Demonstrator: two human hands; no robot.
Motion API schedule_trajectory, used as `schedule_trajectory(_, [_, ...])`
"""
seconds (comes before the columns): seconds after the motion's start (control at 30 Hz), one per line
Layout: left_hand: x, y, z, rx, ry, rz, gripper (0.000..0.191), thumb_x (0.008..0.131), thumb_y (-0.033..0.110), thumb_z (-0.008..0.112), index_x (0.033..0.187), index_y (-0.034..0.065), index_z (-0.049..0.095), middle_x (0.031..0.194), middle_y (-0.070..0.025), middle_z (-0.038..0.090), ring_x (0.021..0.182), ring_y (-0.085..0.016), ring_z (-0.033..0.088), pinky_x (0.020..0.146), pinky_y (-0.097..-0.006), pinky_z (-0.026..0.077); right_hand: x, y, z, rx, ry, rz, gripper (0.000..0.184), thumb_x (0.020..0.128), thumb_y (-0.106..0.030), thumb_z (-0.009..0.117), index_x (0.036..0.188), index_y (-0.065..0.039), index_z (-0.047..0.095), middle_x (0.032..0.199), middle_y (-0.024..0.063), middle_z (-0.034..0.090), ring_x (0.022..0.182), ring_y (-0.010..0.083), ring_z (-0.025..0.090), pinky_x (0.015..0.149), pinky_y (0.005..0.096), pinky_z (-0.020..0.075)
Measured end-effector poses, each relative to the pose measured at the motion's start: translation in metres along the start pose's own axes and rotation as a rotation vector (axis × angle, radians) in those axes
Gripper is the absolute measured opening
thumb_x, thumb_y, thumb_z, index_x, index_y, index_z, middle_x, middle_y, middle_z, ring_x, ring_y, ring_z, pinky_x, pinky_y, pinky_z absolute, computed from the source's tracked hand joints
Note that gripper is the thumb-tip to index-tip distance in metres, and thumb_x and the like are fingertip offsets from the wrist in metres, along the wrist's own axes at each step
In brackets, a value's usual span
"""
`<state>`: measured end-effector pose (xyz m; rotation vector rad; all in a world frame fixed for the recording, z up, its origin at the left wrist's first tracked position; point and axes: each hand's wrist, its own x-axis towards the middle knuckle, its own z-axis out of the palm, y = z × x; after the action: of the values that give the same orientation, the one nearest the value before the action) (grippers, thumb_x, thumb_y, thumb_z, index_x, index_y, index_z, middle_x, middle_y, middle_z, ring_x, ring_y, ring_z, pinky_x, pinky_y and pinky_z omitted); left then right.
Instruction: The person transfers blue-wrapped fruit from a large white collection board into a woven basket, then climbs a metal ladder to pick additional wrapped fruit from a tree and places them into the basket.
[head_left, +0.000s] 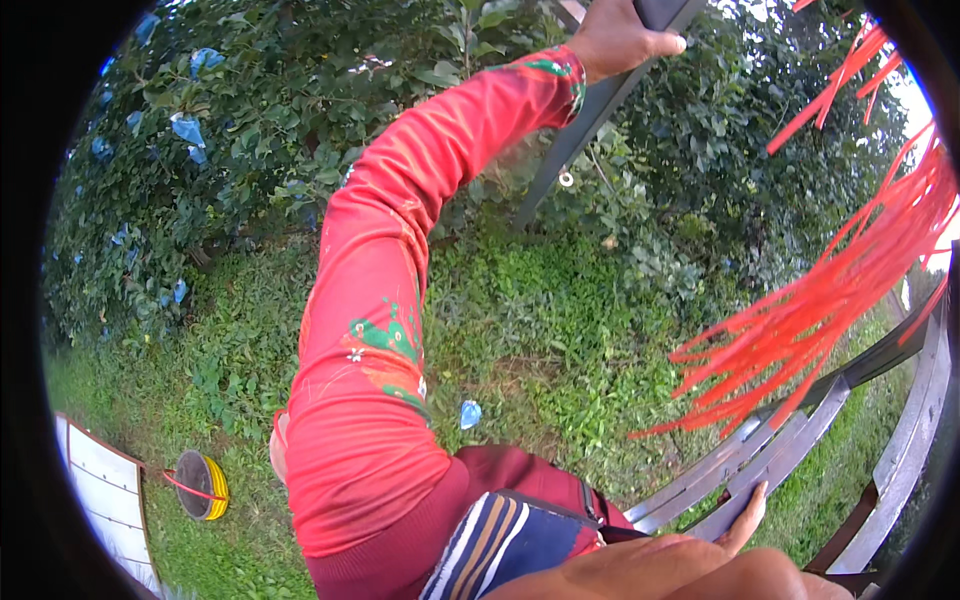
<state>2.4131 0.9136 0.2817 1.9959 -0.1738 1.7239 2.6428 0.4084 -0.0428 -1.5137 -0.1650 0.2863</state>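
Observation:
At the top, my left hand, in a red floral sleeve, grips the dark metal bar of what looks like a ladder. My right hand is low on the right, its fingers around a flat silver metal bar; the bare forearm partly covers it. Above this bar spreads a loose bundle of thin red strips; what holds them is not clear. A navy striped cloth pouch lies against maroon clothing at my front.
Leafy trees carry several small blue bags. Another blue bag lies on the grass. A yellow bucket with a red handle stands lower left, near a white panel. Curved metal rails run along the right.

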Motion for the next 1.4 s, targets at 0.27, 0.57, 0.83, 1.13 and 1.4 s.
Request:
schedule_trajectory(0.27, [0.013, -0.024, 0.095, -0.300, -0.066, -0.008, 0.038, 0.066, 0.006, 0.071, 0.102, -0.0002, 0.059, 0.084, -0.0039, 0.062, 0.075, -0.014, 0.059, 0.069, -0.0295, 0.049, 0.005, -0.005, -0.015, 0.010, 0.116, 0.040, 0.042, 0.094, -0.047, 0.053, 0.093, -0.004, 0.053, 0.070, 0.0070, 0.057, 0.055, 0.0153, 0.055, 0.050, 0.0270, 0.0461])
schedule_trajectory(0.57, [0.048, -0.144, 0.239, -0.104, -0.167, -0.090, 0.040, 0.065, 0.005, 0.073, 0.102, -0.0007, 0.060, 0.084, -0.0047, 0.063, 0.075, -0.015, 0.060, 0.068, -0.0300, 0.050, 0.080, -0.013, -0.045, 0.082, 0.311, 0.048, 0.044, 0.094, -0.046, 0.055, 0.105, -0.003, 0.053, 0.077, 0.0078, 0.057, 0.061, 0.0146, 0.054, 0.056, 0.0266, 0.0458])
schedule_trajectory(0.83, [0.041, -0.315, 0.285, 0.260, -0.191, -0.307, 0.041, 0.064, 0.004, 0.073, 0.103, -0.0007, 0.060, 0.085, -0.0053, 0.063, 0.076, -0.015, 0.061, 0.068, -0.0302, 0.051, 0.139, -0.037, -0.020, 0.055, 0.400, 0.085, 0.050, 0.094, -0.049, 0.052, 0.106, -0.001, 0.051, 0.073, 0.0101, 0.057, 0.063, 0.0155, 0.055, 0.058, 0.0263, 0.0451])
schedule_trajectory(1.13, [0.014, -0.465, 0.311, 0.373, -0.263, -0.425, 0.043, 0.063, 0.004, 0.074, 0.103, -0.0008, 0.060, 0.086, -0.0059, 0.064, 0.076, -0.016, 0.061, 0.068, -0.0305, 0.051, 0.190, -0.024, 0.045, 0.092, 0.406, 0.159, 0.041, 0.095, -0.046, 0.052, 0.098, -0.005, 0.052, 0.069, 0.0063, 0.052, 0.058, 0.0138, 0.049, 0.054, 0.0254, 0.0390])
schedule_trajectory(1.4, [-0.002, -0.484, 0.330, 0.386, -0.294, -0.448, 0.045, 0.062, 0.003, 0.075, 0.104, -0.0009, 0.060, 0.086, -0.0065, 0.065, 0.077, -0.016, 0.062, 0.068, -0.0307, 0.052, 0.173, -0.036, 0.020, 0.150, 0.373, 0.104, 0.042, 0.096, -0.046, 0.051, 0.100, -0.005, 0.052, 0.078, 0.0055, 0.054, 0.063, 0.0122, 0.049, 0.053, 0.0233, 0.0375])
